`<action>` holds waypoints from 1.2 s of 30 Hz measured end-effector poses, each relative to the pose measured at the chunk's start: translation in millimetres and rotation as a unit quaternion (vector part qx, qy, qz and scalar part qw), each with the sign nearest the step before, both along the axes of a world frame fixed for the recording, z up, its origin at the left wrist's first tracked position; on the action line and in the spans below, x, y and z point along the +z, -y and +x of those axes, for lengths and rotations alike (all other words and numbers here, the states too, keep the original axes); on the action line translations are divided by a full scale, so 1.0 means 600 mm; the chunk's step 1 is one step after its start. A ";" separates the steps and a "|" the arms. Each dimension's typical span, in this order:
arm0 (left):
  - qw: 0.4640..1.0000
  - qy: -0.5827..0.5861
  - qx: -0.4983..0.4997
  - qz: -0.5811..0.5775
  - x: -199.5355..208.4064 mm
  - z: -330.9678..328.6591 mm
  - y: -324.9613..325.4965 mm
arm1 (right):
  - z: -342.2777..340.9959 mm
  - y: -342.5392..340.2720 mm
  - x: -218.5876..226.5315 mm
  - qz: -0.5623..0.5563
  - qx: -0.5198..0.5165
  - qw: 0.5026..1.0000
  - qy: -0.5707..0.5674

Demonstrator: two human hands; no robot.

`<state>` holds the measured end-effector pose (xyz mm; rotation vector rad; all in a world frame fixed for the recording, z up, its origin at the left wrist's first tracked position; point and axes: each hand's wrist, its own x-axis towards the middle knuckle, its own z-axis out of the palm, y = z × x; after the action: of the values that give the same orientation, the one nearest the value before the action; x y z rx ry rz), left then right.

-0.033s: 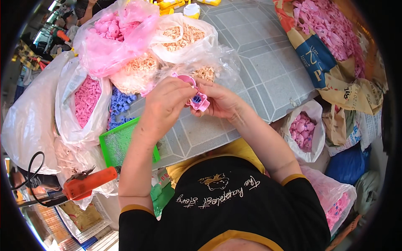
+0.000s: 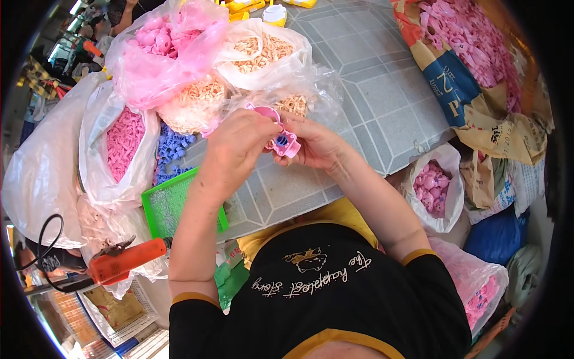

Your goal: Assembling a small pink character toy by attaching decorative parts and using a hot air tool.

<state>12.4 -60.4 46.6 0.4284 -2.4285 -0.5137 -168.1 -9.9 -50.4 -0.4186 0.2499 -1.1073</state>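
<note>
Over the near part of the table, my right hand (image 2: pixel 314 142) grips a pink plastic piece (image 2: pixel 291 149) with a blue part (image 2: pixel 281 141) set in it. A curved pink band rises from the piece, beyond my fingers. My left hand (image 2: pixel 236 140) is closed in a pinch, its fingertips against the piece from the left. Whatever those fingertips hold is hidden. Just past both hands sits a clear bag of small peach-coloured parts (image 2: pixel 293 106).
Bags of pink parts (image 2: pixel 156 40) and peach parts (image 2: pixel 263 52) crowd the far left. Blue parts (image 2: pixel 173 146) lie beside a green tray (image 2: pixel 170 206). An orange electric screwdriver (image 2: pixel 128 260) hangs at lower left. Sacks of pink pieces (image 2: pixel 431 188) stand to the right.
My left fingertips have shifted slightly to the right over the pink piece. The piece itself stays in nearly the same place in my right hand.
</note>
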 end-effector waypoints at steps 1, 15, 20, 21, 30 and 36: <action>1.000 0.000 0.002 0.000 0.000 0.001 -0.001 | -0.001 0.001 -0.001 0.000 0.002 1.000 0.000; 0.999 0.031 -0.025 -0.023 -0.003 0.004 0.006 | -0.007 -0.002 -0.005 0.019 0.054 0.997 0.047; 0.996 0.063 -0.003 -0.060 -0.011 -0.008 -0.002 | -0.006 0.001 -0.008 -0.004 0.046 0.998 0.032; 0.996 0.064 0.015 -0.052 -0.015 -0.007 -0.004 | -0.004 0.001 -0.006 -0.022 0.033 0.999 0.033; 0.998 -0.023 0.053 -0.025 0.002 -0.002 -0.001 | -0.003 -0.003 -0.003 0.003 0.020 0.998 0.052; 0.956 -0.116 0.263 -0.064 -0.021 0.040 0.005 | -0.003 -0.003 0.016 -0.020 -0.040 0.999 -0.012</action>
<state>36.6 -63.3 34.1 0.8701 -1.9966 -0.1614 -169.9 -8.4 -40.8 -0.4612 0.2676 -1.1878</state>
